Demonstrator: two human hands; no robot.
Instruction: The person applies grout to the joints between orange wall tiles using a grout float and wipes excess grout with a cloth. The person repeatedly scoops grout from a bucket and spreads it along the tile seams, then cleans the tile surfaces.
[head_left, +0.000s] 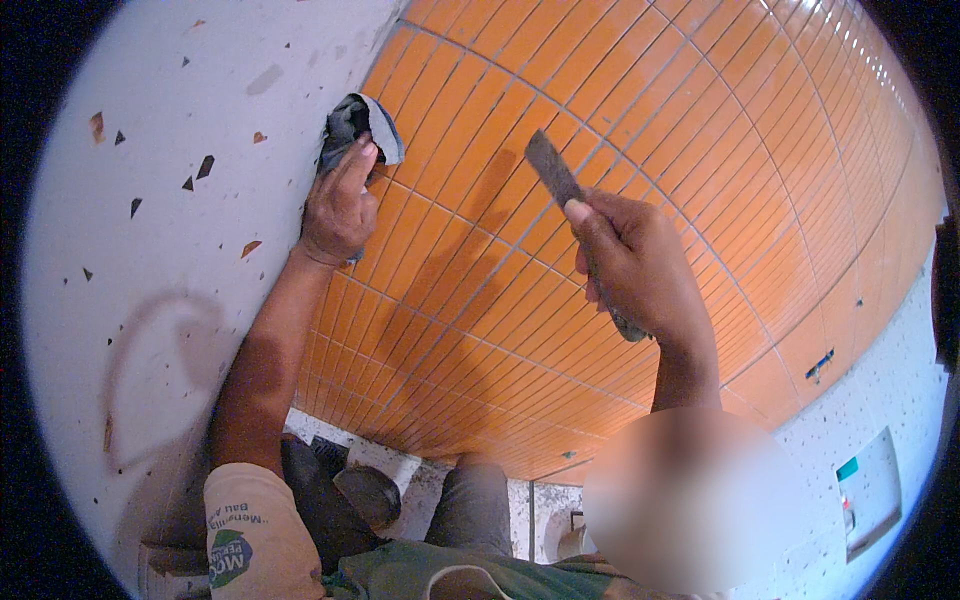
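My left hand (343,203) presses a crumpled dark grey-blue cloth (347,125) against the edge of the orange tiles (440,190), where they meet a white speckled surface. Part of the cloth sticks out pale beyond the fingers. In my right hand (640,262) is a flat, worn grey scraper blade (553,168), its tip pointing up and to the left. The thumb lies along the blade, and the tool's lower end shows below the fingers. The blade appears held in front of the tiles; whether it touches them I cannot tell.
The white surface with dark and brown chips (205,166) runs down the left side. Narrow tiles with grey joints fill the middle and right. A dark shoe (368,497) is at the bottom. On the right are a small slot (820,364) and a rectangular recess (872,495).
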